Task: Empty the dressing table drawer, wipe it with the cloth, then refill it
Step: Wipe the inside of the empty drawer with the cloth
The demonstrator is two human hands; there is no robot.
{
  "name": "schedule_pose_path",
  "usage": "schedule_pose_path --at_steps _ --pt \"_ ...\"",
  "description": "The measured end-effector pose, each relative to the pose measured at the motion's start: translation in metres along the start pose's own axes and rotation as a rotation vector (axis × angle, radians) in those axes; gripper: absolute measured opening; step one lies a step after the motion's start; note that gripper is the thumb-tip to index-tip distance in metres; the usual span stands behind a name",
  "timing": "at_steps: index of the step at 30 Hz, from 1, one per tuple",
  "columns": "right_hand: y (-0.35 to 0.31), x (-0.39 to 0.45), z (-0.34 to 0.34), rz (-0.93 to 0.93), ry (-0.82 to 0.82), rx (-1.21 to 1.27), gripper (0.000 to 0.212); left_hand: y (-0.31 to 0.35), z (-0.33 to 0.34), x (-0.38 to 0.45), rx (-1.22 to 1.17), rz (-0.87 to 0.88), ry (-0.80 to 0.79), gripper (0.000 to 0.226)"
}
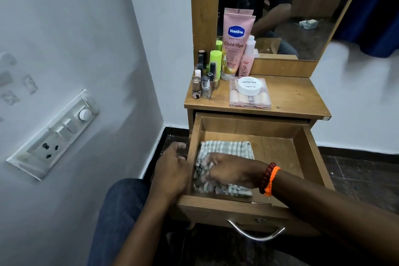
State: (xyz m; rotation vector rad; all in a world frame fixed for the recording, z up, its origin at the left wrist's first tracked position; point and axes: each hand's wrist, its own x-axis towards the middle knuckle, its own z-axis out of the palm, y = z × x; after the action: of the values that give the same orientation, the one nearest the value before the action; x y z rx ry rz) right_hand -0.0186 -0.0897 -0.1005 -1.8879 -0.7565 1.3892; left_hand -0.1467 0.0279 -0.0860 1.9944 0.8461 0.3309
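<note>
Checked cloth (224,166) under right hand (231,171), inside open drawer (302,157).

Colours and patterns observed

Cloth (224,164): grey-and-white check. Drawer (278,147): brown wood grain. Tube (235,43): pink, blue logo. Wristbands (269,178): dark red, orange. Wall (75,39): white.

One checked cloth (224,157) in one open drawer (302,157); far on the worktop (295,95), one Vaseline tube (236,41), one pink bottle (247,60), one clear box (250,97), several nail polish bottles (205,84).
</note>
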Motion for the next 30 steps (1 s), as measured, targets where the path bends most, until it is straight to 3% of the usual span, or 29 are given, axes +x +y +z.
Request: schedule_pose_path --at_steps 5,9,16,23,27,30 --pt "-0.001 -0.006 0.005 0.023 -0.057 -0.051 0.023 0.003 0.000 -0.002 0.013 -0.015 -0.004 0.038" --pt "0.003 -0.005 0.005 -0.073 -0.068 -0.238 0.014 0.006 0.000 -0.006 0.018 0.029 0.055 0.052" --pt "0.006 -0.030 -0.019 -0.123 -0.144 -0.395 0.025 -0.003 -0.002 -0.001 -0.074 0.000 0.109 0.052" --pt "0.036 -0.063 -0.059 -0.044 -0.073 -0.723 0.016 -0.005 0.000 0.000 -0.081 0.004 0.113 0.049" --pt "0.034 -0.063 -0.050 -0.154 0.124 -0.635 0.007 -0.010 0.002 0.004 -0.070 0.003 0.106 0.047" --pt "0.024 -0.047 -0.028 -0.171 0.186 -0.687 0.025 -0.013 0.004 0.006 -0.064 0.012 0.099 0.046"
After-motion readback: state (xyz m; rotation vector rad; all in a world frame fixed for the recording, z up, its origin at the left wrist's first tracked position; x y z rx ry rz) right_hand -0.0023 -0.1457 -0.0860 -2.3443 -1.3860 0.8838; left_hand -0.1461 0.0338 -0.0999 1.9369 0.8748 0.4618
